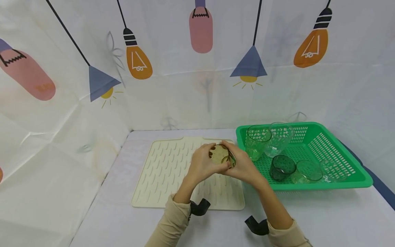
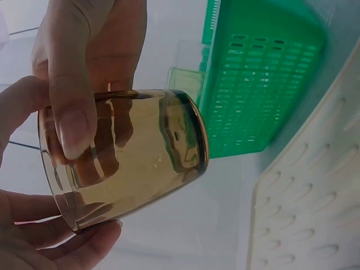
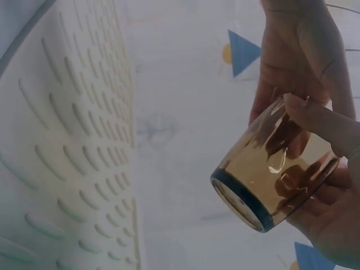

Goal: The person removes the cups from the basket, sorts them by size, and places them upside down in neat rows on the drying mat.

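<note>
An amber-tinted glass tumbler [image 1: 219,155] is held up over the right part of a cream ribbed draining mat [image 1: 160,178]. My left hand [image 1: 203,163] grips it from the left, fingers and thumb curved round its side. From the other side my right hand [image 1: 242,165] holds the same tumbler, its thumb close to the left one. Both wrist views show the tumbler [image 2: 149,140] tilted on its side, with its thick base [image 3: 239,199] pointing away from the hands. Fingers show through the see-through wall.
To the right stands a green perforated plastic basket [image 1: 342,186]. Inside are a tall light green glass [image 1: 254,149], a clear glass [image 1: 279,140], a dark green tumbler [image 1: 281,168], a pale tumbler [image 1: 305,173] and another clear one [image 1: 333,171]. A lamp-patterned cloth hangs behind.
</note>
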A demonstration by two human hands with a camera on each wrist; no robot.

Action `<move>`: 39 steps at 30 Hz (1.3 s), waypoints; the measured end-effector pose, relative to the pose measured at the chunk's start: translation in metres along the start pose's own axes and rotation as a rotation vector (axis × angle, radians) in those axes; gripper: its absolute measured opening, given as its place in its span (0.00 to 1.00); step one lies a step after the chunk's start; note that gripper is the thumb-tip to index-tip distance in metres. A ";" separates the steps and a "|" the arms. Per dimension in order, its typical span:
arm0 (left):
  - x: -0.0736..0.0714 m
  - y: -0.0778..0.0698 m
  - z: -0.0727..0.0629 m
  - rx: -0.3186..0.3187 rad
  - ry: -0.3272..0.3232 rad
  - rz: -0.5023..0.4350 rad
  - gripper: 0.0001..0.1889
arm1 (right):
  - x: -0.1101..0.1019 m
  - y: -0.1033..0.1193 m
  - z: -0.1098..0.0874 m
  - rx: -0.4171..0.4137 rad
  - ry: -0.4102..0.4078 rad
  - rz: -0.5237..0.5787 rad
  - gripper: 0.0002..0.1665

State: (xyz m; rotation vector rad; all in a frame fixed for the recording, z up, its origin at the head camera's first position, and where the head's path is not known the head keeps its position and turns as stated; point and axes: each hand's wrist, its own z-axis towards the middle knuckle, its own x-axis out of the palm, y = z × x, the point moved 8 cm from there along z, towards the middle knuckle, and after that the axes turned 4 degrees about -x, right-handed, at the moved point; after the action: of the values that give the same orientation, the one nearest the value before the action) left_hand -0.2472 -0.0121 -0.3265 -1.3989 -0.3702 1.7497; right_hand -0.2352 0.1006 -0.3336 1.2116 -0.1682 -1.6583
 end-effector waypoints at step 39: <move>0.004 0.055 -0.011 -0.327 0.019 -0.730 0.27 | -0.011 -0.030 -0.017 0.089 -0.100 0.403 0.42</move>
State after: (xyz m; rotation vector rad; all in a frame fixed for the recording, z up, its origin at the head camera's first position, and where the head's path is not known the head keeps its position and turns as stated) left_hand -0.2605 -0.0455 -0.3700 -1.2679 -1.0464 1.1015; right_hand -0.2416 0.1306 -0.3531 1.0763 -0.5187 -1.3678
